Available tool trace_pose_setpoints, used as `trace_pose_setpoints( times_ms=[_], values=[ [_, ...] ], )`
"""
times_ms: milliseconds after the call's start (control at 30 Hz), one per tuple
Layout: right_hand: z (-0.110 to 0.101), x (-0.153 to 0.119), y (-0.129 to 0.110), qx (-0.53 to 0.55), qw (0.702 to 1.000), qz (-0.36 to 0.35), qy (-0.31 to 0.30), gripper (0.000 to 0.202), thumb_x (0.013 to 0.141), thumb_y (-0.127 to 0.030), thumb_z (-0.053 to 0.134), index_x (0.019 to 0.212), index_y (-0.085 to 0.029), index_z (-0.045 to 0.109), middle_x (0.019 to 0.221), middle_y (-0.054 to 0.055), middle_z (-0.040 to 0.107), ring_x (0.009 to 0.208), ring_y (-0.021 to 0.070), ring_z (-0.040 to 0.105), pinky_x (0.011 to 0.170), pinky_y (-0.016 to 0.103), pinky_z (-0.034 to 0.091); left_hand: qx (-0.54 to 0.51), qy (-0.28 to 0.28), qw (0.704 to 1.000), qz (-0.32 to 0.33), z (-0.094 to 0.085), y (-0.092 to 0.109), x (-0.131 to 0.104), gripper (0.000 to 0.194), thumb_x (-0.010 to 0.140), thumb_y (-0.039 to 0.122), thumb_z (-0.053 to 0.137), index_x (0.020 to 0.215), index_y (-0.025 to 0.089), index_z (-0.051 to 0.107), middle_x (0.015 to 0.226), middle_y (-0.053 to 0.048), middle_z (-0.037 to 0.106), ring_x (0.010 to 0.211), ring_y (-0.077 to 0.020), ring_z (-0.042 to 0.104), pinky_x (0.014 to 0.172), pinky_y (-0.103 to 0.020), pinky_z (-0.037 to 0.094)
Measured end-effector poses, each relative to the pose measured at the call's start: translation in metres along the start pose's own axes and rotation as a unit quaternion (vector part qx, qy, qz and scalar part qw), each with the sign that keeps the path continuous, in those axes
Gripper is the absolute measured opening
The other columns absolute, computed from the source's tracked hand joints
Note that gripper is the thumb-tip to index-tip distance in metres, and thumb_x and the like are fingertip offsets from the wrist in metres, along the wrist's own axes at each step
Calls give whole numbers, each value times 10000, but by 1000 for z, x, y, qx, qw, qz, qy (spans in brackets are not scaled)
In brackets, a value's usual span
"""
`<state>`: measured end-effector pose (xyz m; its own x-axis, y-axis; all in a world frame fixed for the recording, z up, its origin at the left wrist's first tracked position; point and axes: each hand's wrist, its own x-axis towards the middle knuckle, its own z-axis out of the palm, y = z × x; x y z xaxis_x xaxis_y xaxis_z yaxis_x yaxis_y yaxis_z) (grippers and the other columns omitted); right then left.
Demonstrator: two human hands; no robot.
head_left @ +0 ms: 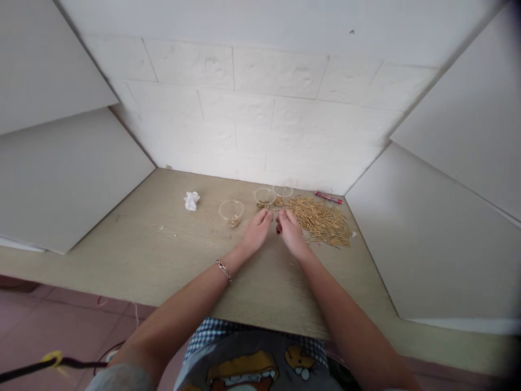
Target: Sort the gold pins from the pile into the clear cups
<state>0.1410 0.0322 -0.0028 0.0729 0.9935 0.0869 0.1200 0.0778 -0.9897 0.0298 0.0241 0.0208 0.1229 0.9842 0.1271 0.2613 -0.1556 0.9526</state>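
My left hand and my right hand are close together over the table, fingers pinched. Between their fingertips runs a thin golden stick, its ends hidden by the fingers. Something small and dark red shows at the right fingers; I cannot make out what it is. Just right of my right hand spreads a pile of thin golden sticks. Beyond the hands stand a clear round cup with small golden pieces in it and another clear cup. A third clear cup, left of my left hand, holds a few pieces.
A crumpled white tissue lies on the left of the table. A red pen-like tube lies behind the pile. A white brick-patterned wall closes the back, and pale panels stand at both sides.
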Motion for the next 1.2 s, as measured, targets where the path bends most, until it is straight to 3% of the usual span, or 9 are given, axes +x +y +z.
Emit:
trace_pose_setpoints(
  times_ms=[167, 367, 667, 1200],
  values=[
    [-10, 6, -3, -5, 1000, 1, -23, 275, 735, -474, 508, 769, -201, 500, 588, -43, 479, 504, 103, 439, 498, 246, 363, -6, -12, 1000, -2, -3, -6, 6, 217, 850, 300, 375, 693, 170, 446, 670, 26, 458, 665, -102, 451, 665, -223, 380],
    [-22, 10, -7, 3, 1000, 1, -12, 273, 636, -400, 634, 776, -166, 628, 746, 30, 621, 651, 133, 521, 559, 254, 380, 16, -47, 999, 15, -2, -14, 12, 224, 824, 313, 431, 866, 155, 585, 770, 1, 571, 672, -103, 501, 645, -221, 402],
    [-25, 12, -6, -14, 1000, 4, -15, 320, 676, -414, 590, 831, -146, 672, 710, 39, 635, 574, 123, 494, 527, 258, 359, 25, -45, 999, 16, -3, -19, 15, 274, 817, 293, 465, 963, 142, 640, 783, -21, 633, 657, -98, 532, 644, -216, 425],
    [-22, 11, -6, -42, 999, -18, -20, 318, 697, -430, 561, 837, -166, 671, 795, 57, 662, 670, 156, 550, 570, 274, 397, 27, -53, 998, 24, -3, -18, 14, 261, 823, 254, 456, 966, 150, 647, 855, -29, 663, 651, -90, 546, 641, -209, 445]
  ],
)
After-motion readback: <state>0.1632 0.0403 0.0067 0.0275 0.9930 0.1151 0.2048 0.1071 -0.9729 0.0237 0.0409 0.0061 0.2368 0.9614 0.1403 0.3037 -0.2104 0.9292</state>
